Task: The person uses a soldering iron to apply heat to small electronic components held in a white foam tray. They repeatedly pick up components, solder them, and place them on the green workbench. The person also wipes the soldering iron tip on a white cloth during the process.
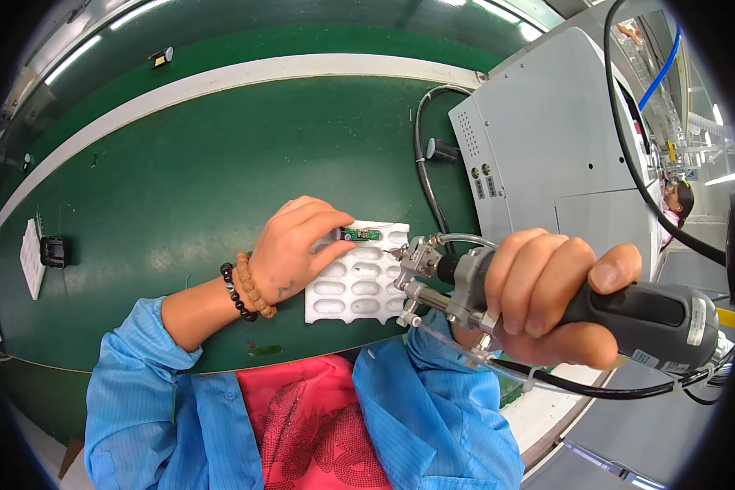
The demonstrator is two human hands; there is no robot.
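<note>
My left hand (296, 247) is closed, pinching a small green circuit board (363, 234) between thumb and fingertips. The board is at the far edge of a white moulded tray (347, 279) with rows of oval pockets. My right hand (543, 298) is wrapped round the dark grey handle of an electric screwdriver (657, 317). Its metal nose, with clamps and clear tubing, points left over the tray's right side. The tip is close to the board's right end; I cannot tell whether it touches. The fingers hide part of the tool's body.
A large grey machine (539, 139) stands at the right, with a black cable (421, 139) beside it on the green table (220, 155). A black cylinder (443, 151) lies by the machine. At the far left are a white tray (33, 260) and a small black box (54, 251).
</note>
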